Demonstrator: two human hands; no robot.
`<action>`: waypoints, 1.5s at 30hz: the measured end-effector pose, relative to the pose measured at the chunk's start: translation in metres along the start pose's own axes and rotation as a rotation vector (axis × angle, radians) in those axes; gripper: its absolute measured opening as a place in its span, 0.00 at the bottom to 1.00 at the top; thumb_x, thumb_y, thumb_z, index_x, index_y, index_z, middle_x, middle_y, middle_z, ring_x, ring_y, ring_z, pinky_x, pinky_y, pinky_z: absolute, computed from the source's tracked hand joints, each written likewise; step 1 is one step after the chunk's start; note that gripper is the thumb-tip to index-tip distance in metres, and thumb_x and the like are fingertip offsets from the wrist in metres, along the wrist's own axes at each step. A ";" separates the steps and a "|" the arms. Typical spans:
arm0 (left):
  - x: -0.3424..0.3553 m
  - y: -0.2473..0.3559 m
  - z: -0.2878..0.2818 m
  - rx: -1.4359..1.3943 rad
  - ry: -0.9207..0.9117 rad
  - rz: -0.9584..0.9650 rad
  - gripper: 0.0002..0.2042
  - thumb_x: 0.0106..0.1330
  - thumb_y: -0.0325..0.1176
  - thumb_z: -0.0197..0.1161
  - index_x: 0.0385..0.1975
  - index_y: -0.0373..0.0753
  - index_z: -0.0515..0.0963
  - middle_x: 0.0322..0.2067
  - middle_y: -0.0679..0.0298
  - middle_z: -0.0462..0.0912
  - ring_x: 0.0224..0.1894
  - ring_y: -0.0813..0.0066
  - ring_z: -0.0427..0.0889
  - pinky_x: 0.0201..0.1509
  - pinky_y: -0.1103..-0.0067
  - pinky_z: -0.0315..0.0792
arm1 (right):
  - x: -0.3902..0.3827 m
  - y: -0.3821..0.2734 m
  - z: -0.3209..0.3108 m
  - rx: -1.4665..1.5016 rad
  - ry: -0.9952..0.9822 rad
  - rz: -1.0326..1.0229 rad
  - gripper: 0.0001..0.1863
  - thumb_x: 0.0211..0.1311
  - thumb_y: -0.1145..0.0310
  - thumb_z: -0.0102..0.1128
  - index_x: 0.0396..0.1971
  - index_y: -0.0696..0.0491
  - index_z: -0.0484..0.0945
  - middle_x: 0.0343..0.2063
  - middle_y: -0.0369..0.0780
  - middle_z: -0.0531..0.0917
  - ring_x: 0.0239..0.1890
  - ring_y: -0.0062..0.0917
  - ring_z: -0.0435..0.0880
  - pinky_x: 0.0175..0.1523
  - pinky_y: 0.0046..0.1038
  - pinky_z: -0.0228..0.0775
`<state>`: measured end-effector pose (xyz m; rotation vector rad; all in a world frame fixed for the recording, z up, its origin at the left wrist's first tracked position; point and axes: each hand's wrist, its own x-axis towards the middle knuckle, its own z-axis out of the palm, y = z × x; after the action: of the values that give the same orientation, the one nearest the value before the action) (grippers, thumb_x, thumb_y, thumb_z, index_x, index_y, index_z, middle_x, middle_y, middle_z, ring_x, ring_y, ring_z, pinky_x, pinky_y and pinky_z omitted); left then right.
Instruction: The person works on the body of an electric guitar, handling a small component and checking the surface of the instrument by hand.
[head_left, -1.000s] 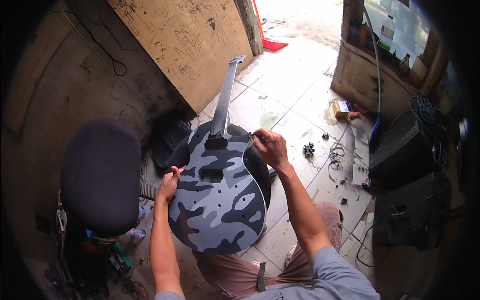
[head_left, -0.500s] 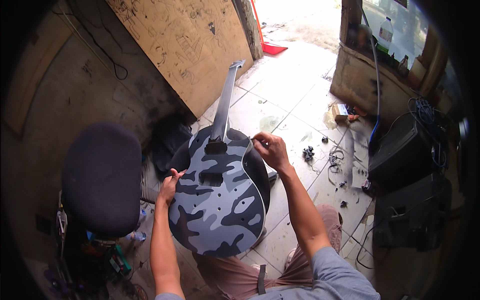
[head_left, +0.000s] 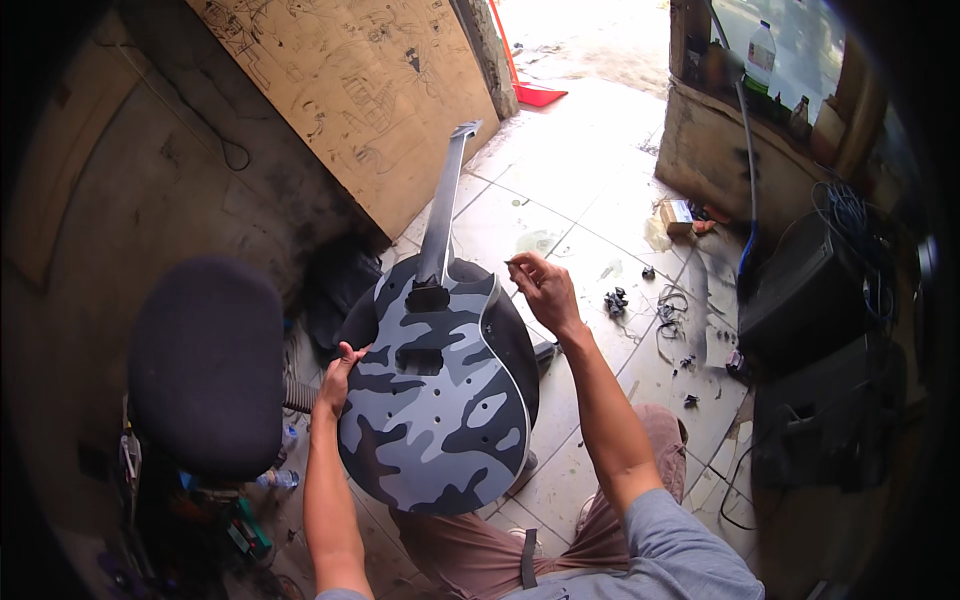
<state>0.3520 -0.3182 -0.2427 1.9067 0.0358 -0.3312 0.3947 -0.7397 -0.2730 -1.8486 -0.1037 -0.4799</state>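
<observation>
An electric guitar body painted in grey and black camouflage lies in front of me, its bare neck pointing away. It has no strings, and open cavities and small holes show in its top. My left hand grips the body's left edge, thumb on top and fingers hidden beneath. My right hand is raised just off the upper right horn, thumb and fingers pinched on a tiny dark piece too small to name. Under the guitar is a rounded black support, mostly covered.
A dark padded seat stands at left, tools and a plastic bottle below it. Black scraps litter the tiled floor. Black cases and cables line the right. A drawn-on wooden panel leans at the back, near a red dustpan.
My right hand has come away from the guitar's upper right edge, lifting slightly up and right. My left hand keeps its hold, and the guitar has hardly moved.
</observation>
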 end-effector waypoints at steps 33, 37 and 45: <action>0.002 0.003 0.005 0.047 -0.046 -0.024 0.51 0.71 0.77 0.42 0.65 0.27 0.76 0.67 0.49 0.77 0.67 0.63 0.76 0.72 0.74 0.65 | -0.059 -0.026 0.017 -0.293 0.036 -0.363 0.02 0.62 0.72 0.66 0.33 0.52 0.86 0.28 0.40 0.88 0.34 0.34 0.90 0.37 0.36 0.82; -0.003 0.009 0.008 0.069 -0.019 -0.019 0.51 0.71 0.77 0.42 0.65 0.27 0.77 0.66 0.50 0.78 0.67 0.63 0.76 0.72 0.74 0.65 | -0.061 -0.034 0.009 -0.302 -0.059 -0.434 0.02 0.63 0.72 0.65 0.32 0.52 0.85 0.27 0.40 0.87 0.33 0.34 0.89 0.36 0.36 0.82; -0.001 0.013 0.012 0.085 -0.048 -0.003 0.51 0.71 0.78 0.41 0.65 0.29 0.77 0.66 0.50 0.78 0.67 0.62 0.76 0.72 0.74 0.65 | -0.049 -0.030 0.008 -0.367 -0.049 -0.397 0.02 0.63 0.71 0.65 0.34 0.50 0.85 0.27 0.38 0.86 0.31 0.34 0.88 0.36 0.36 0.81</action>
<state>0.3513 -0.3335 -0.2342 1.9820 -0.0072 -0.3858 0.3429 -0.7139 -0.2670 -2.2094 -0.4466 -0.7684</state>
